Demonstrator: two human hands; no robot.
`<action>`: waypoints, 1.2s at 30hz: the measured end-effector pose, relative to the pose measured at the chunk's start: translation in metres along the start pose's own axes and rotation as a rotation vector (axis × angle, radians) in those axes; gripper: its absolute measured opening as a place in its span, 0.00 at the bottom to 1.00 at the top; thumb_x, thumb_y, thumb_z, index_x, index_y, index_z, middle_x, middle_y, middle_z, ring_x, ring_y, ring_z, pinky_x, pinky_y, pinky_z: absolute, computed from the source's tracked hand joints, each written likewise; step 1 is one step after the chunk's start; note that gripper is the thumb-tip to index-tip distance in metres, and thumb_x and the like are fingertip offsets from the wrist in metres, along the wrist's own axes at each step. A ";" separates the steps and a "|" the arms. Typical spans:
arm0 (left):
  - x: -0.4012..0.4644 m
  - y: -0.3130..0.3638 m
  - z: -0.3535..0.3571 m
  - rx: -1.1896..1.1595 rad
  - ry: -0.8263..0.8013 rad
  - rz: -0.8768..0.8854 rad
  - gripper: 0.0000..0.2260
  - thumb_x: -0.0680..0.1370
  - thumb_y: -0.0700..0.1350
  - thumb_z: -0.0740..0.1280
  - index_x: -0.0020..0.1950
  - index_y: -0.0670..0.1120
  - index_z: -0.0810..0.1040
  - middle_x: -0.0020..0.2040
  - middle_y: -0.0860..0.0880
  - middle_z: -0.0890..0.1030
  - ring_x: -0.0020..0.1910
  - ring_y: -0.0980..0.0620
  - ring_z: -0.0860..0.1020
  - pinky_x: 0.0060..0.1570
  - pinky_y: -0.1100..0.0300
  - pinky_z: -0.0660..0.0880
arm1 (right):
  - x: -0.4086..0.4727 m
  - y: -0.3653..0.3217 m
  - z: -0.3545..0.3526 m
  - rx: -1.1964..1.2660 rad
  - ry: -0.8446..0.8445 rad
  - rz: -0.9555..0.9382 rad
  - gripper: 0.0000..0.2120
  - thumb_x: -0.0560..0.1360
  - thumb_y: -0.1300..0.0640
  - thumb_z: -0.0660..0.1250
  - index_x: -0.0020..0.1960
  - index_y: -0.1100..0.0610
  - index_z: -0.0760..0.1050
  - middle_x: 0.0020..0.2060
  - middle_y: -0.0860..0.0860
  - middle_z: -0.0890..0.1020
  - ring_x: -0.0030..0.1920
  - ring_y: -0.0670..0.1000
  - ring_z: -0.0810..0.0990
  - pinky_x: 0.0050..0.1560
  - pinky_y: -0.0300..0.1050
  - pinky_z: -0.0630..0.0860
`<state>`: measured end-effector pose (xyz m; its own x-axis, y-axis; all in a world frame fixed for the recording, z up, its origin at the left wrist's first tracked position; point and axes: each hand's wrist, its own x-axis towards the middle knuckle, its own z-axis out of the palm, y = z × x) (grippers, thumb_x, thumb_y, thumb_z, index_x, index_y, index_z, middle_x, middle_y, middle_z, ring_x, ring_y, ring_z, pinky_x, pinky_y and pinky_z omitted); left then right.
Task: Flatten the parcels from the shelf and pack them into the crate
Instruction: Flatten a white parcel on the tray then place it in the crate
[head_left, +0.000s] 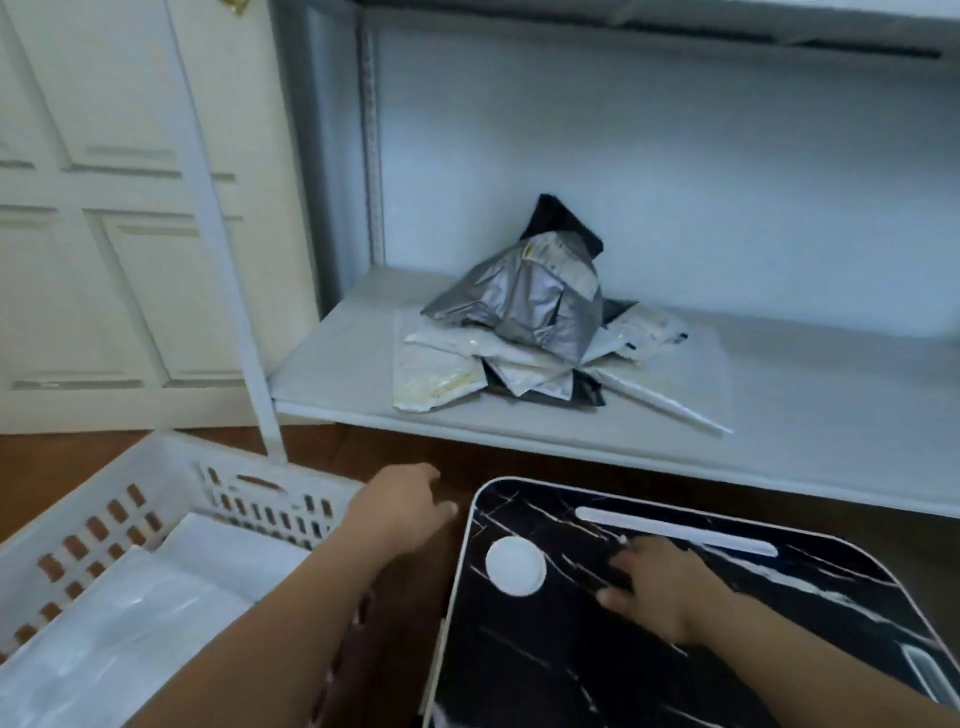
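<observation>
1. A low grey-white shelf board carries a heap of crumpled plastic mailing parcels: a silver-grey one on top, flatter white ones and a black one beneath it.
2. A thin white stick-like roll lies on the shelf board just right of the heap, pointing toward the front edge.
3. Below and left of the shelf board stands a white perforated plastic crate on the brown floor; flat white parcels lie inside it, though blur makes it hard to count them.
4. Directly below the shelf board's front edge sits a black marble-patterned lap table with a white rim, bearing 1 round white disc and 1 long white slot.
5. The left hand hovers between the crate's right wall and the lap table, fingers loosely bent and gripping nothing.
6. The right hand rests on the lap table below the shelf board, fingers spread flat against the black surface, holding nothing.
7. A white panelled door stands left of the shelf board.
</observation>
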<state>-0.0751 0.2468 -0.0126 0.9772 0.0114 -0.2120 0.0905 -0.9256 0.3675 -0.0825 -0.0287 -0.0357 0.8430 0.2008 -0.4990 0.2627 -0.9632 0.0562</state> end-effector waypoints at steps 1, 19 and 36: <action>0.004 0.016 0.004 -0.002 -0.014 0.028 0.26 0.78 0.56 0.64 0.73 0.48 0.67 0.71 0.47 0.71 0.69 0.49 0.69 0.66 0.58 0.66 | -0.005 0.021 0.005 0.045 -0.010 0.050 0.28 0.78 0.36 0.55 0.71 0.52 0.67 0.70 0.54 0.67 0.70 0.55 0.64 0.68 0.51 0.65; 0.108 0.164 0.074 0.099 0.171 0.273 0.29 0.80 0.55 0.60 0.78 0.51 0.54 0.79 0.50 0.51 0.78 0.51 0.50 0.75 0.59 0.52 | 0.082 0.176 -0.047 1.975 0.585 0.389 0.16 0.80 0.56 0.63 0.66 0.58 0.70 0.46 0.54 0.76 0.46 0.52 0.77 0.63 0.52 0.75; 0.136 0.178 0.079 0.350 -0.094 0.262 0.33 0.79 0.50 0.60 0.79 0.52 0.45 0.79 0.47 0.42 0.78 0.47 0.43 0.76 0.53 0.45 | 0.078 0.237 -0.122 1.772 1.303 0.367 0.11 0.69 0.67 0.73 0.39 0.52 0.77 0.41 0.50 0.81 0.43 0.50 0.80 0.52 0.43 0.77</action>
<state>0.0591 0.0542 -0.0473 0.9355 -0.2596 -0.2396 -0.2438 -0.9652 0.0942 0.1024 -0.2197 0.0440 0.6911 -0.7199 0.0639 0.1374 0.0442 -0.9895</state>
